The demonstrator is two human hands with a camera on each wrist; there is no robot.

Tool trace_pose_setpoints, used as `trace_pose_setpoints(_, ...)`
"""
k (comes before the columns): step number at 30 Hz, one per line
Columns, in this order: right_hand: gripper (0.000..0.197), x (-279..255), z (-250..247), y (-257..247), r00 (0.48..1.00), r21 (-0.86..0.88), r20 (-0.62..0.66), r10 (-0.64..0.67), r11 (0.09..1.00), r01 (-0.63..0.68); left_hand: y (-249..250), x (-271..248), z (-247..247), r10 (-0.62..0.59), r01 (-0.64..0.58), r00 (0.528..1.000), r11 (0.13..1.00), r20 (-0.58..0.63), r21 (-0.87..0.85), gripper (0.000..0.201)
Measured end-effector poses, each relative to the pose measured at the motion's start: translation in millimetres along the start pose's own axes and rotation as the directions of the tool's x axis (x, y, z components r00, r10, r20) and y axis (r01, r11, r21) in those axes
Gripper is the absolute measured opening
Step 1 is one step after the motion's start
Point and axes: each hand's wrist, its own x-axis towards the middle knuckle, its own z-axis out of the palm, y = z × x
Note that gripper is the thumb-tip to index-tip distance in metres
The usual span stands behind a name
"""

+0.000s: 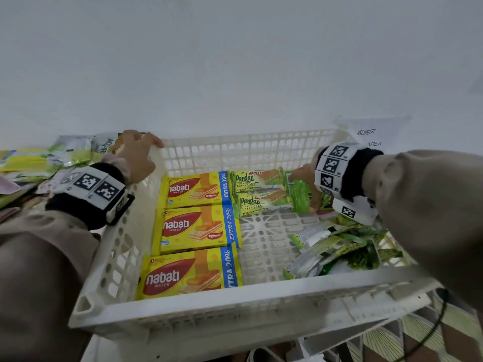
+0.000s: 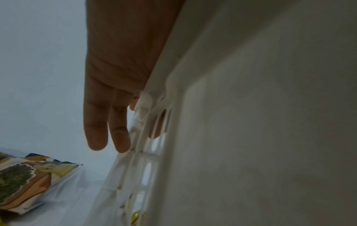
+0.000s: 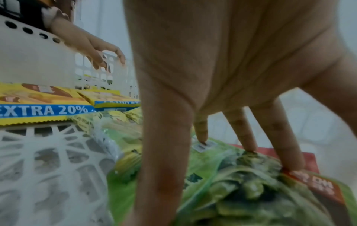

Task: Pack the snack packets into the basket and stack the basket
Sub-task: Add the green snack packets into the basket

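Snack packets are going into my white basket (image 1: 209,307), which sits right in front of me. Three yellow wafer packs (image 1: 194,228) lie flat in a neat row along the left side, so they take up little room. Two pandan cake packs (image 1: 257,193) lie side by side at the back. My right hand (image 1: 307,186) is down inside the basket with its fingers (image 3: 201,130) spread and mostly straight, tips pressing on a green packet (image 3: 231,175) to set it flat beside the cakes; my thumb reaches down at its near edge, but I don't think I am pinching it. My left hand (image 1: 138,156) rests over the far left corner of the basket rim, fingers loose and draped on it, I think to keep the basket from sliding. More green packets (image 1: 342,249) lie in a messy heap at the right side of the basket. Other packets (image 1: 39,163) wait outside on the left, so packing is not done yet.
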Motion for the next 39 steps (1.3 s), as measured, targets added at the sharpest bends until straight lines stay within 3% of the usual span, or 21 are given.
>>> trace_pose_setpoints(5, 0.063, -7, -6, -4, 0.998, 0.019, -0.041, 0.043, 0.999, -0.042, -2, 2, 1, 0.010, -0.010, 1.000, 1.000, -0.004, -0.006, 0.049)
trace_pose_setpoints(10, 0.114, -5, -4, -9, 0.995, -0.033, 0.103, -0.015, 0.999, 0.018, -3, 2, 1, 0.019, -0.019, 1.000, 1.000, -0.007, -0.015, 0.048)
trace_pose_setpoints(14, 0.076, -7, -8, -13, 0.991, -0.199, 0.133, -0.027, 0.979, 0.054, -3, 1, 1, 0.019, -0.019, 1.000, 1.000, -0.019, -0.014, 0.047)
trace_pose_setpoints(17, 0.061, -12, -8, -10, 0.990, -0.164, 0.109, -0.086, 0.981, 0.103, -2, 0, 1, 0.018, -0.018, 1.000, 1.000, -0.016, -0.013, 0.048)
trace_pose_setpoints(23, 0.064, -29, -28, -3, 0.994, -0.133, 0.079, -0.078, 0.987, 0.088, -3, 1, 1, 0.021, -0.021, 1.000, 1.000, -0.005, -0.006, 0.047)
trace_pose_setpoints(26, 0.053, -36, -39, 8, 0.998, -0.150, -0.033, -0.060, 0.987, 0.055, -3, 2, 2, 0.029, -0.029, 0.999, 1.000, -0.014, 0.005, 0.048)
trace_pose_setpoints(30, 0.025, -40, -51, 22, 0.970, -0.007, -0.244, 0.008, 1.000, -0.010, -5, 4, 4, 0.036, -0.037, 0.999, 0.999, -0.019, -0.001, 0.048)
trace_pose_setpoints(33, 0.023, -48, -61, 30, 0.930, 0.142, -0.361, 0.065, 0.990, -0.015, -6, 4, 3, 0.037, -0.037, 0.999, 0.999, -0.019, 0.007, 0.047)
trace_pose_setpoints(36, 0.020, -50, -65, 37, 0.904, 0.339, -0.402, 0.143, 0.941, 0.002, -6, 5, 3, 0.032, -0.032, 0.999, 0.999, -0.014, 0.007, 0.048)
trace_pose_setpoints(39, 0.021, -50, -63, 42, 0.908, 0.539, -0.357, 0.218, 0.842, 0.010, -7, 5, 3, 0.034, -0.034, 0.999, 0.999, -0.015, 0.001, 0.049)
